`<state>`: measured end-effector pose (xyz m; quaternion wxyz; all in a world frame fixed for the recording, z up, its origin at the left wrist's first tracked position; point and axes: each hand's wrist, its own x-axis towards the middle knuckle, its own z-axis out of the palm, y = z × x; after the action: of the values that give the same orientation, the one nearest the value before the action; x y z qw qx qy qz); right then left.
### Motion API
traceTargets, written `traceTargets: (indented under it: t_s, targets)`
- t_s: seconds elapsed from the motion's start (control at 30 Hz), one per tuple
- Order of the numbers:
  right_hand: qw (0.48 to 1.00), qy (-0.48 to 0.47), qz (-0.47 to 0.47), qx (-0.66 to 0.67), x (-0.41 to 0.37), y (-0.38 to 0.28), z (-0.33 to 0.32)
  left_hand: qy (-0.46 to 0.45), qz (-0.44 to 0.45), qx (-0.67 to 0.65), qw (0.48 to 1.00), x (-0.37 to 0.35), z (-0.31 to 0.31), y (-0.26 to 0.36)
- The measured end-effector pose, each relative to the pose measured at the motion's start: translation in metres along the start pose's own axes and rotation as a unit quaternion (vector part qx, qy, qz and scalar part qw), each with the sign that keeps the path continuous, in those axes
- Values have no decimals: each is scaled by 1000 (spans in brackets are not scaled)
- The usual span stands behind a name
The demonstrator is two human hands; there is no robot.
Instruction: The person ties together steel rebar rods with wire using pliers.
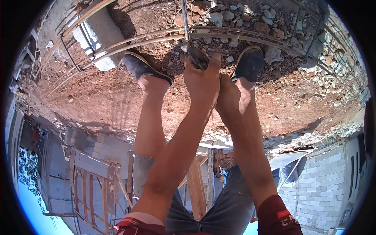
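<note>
My left hand (201, 80) is closed around a dark metal hand tool, which looks like pincers (198, 58). Its tip meets the crossing of an upright rebar (185, 19) and a long curved rebar (156, 38). Pressed against the left wrist, my right hand (229, 92) is curled into a fist. What lies inside its fingers is hidden. Both hands are low, between my two dark shoes, the left shoe (143, 66) and the right shoe (249, 63).
A pale concrete block (100, 37) lies under the rebar cage at upper left. Broken stones (270, 27) cover the reddish soil (188, 105). Bent stirrups (72, 55) join the bars. Behind my legs are a block wall (317, 188) and timber framing (90, 188).
</note>
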<state>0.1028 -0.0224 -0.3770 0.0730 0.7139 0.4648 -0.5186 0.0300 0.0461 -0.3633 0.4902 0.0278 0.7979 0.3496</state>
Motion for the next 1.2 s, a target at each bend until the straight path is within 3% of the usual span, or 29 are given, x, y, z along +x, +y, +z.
traceTargets:
  t_s: [0.07, 0.13, 0.17, 0.2, 0.23, 0.27, 0.3, 0.33, 0.4, 0.43, 0.47, 0.53, 0.57, 0.6, 0.63, 0.67, 0.7, 0.73, 0.8, 0.83, 0.93, 0.97, 1.0, 1.03, 1.07, 1.1, 1.13, 1.17, 1.2]
  targets:
    - [986, 36, -9, 163, -6, 1, 16, 15, 28, -26, 999, -2, 7, 1]
    - [991, 111, -67, -26, -18, -5, 10, -59, -189, -18, 980, 12, -2, 11]
    - [978, 113, -164, -55, -15, 0, 2, -142, -154, -62, 976, 24, -7, 1]
    - [978, 116, -164, -57, -17, -2, -2, -144, -153, -64, 976, 36, -19, -8]
    - [980, -71, -44, 183, -22, -4, -6, -330, -216, -174, 902, 47, -33, -16]
    - [876, -252, 84, 403, -25, -7, -9, -496, -269, -276, 778, 54, -40, -15]
    - [933, -211, 64, 284, -28, -16, -14, -520, -271, -271, 763, 57, -41, -17]
    - [934, -209, 67, 283, -31, -17, -7, -521, -274, -273, 761, 50, -41, -21]
    - [999, -26, 26, 41, -30, -15, 10, -199, -149, -133, 959, 21, -24, -4]
    - [998, -26, 26, 41, -31, -16, 11, -101, -68, 24, 992, 8, -20, -1]
    - [999, 9, 14, 27, -32, -16, 11, -102, -67, 25, 992, 5, -18, 5]
    - [997, 74, -8, -1, -37, -17, 12, -74, -180, 89, 977, 1, -17, 16]
    - [998, 59, -9, -8, -38, -14, 7, -164, -166, 52, 971, 13, -21, 14]
    - [998, 61, -15, -11, -36, -15, 1, -164, -162, 47, 972, 27, -31, 3]
    - [993, 42, -71, 87, -35, -15, -5, -351, -217, -128, 902, 41, -44, -14]
    - [975, 22, -124, 183, -37, -15, -9, -514, -258, -291, 765, 49, -46, -16]
    - [920, -73, 33, 384, -43, -15, 2, -550, -255, -328, 724, 53, -46, -22]
    - [920, -77, 41, 382, -45, -13, 5, -545, -261, -331, 725, 46, -48, -31]
    - [996, -10, 28, 89, -38, -15, 6, -226, -197, -224, 928, 20, -35, -7]
    - [999, 41, 22, 29, -36, -18, 8, -182, -127, -109, 969, 15, -37, -3]
    - [990, 126, -58, -32, -43, -22, 8, -165, -118, -33, 979, -5, -30, 7]
    - [993, 83, -64, -46, -50, -25, 4, -212, -209, 9, 955, 13, -36, 6]
    - [993, 82, -66, -47, -55, -30, 0, -211, -208, 7, 955, 29, -43, -7]
    - [993, 26, 0, 112, -56, -34, -4, -406, -270, -210, 847, 44, -50, -29]
    - [961, -29, 68, 267, -54, -36, -8, -565, -306, -403, 651, 51, -47, -31]
    - [935, -89, 148, 311, -50, -35, -10, -568, -279, -389, 669, 53, -44, -36]
    - [935, -88, 152, 309, -46, -35, -11, -568, -283, -391, 667, 48, -45, -41]
    - [975, -43, 141, 167, -43, -36, -10, -434, -276, -283, 809, 32, -38, -15]
    - [992, 3, 123, 22, -39, -37, -8, -280, -255, -159, 912, 20, -32, 5]
